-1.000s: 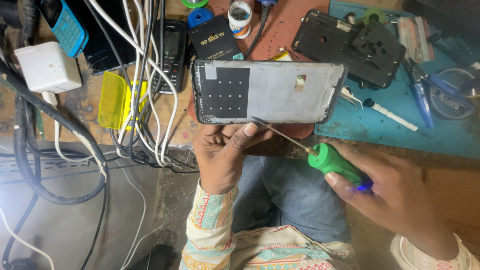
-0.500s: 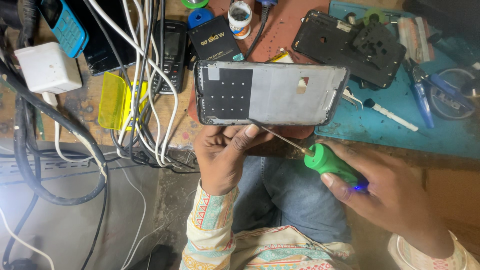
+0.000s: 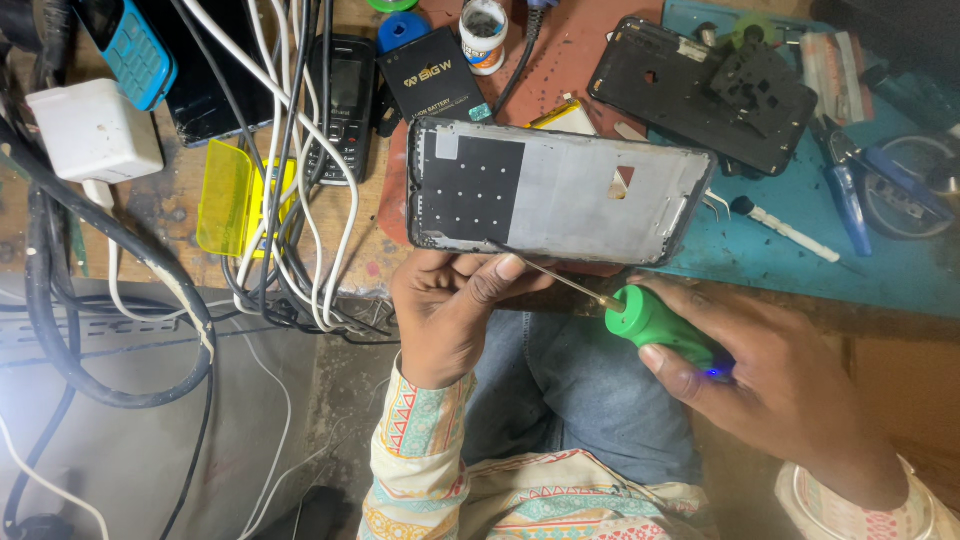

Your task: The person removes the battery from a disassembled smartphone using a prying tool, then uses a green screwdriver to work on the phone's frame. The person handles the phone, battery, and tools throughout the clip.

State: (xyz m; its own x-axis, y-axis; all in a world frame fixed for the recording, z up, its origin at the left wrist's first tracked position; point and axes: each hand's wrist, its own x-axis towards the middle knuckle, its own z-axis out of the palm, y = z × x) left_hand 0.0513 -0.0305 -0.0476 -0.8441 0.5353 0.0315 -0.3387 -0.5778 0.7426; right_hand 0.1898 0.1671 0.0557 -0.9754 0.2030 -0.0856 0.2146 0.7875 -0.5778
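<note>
Your left hand (image 3: 450, 310) rises from below, fingers curled under one flat metal phone frame (image 3: 560, 190) (black-rimmed, held level over the bench edge). Your right hand (image 3: 790, 385) wraps one green-handled screwdriver (image 3: 655, 325), its thin shaft angled to the frame's lower-left edge.

We note a screwdriver (image 3: 655, 325) with a bright green handle and a small blue glow at its rear. The phone frame (image 3: 560, 190) shows a black panel dotted with pale spots beside bare grey metal. Sleeve (image 3: 420, 440): cream, with red and teal triangle bands. Work mat (image 3: 850, 260) teal; plastic piece (image 3: 225, 198) translucent yellow; keypad phone (image 3: 135, 50) light blue
</note>
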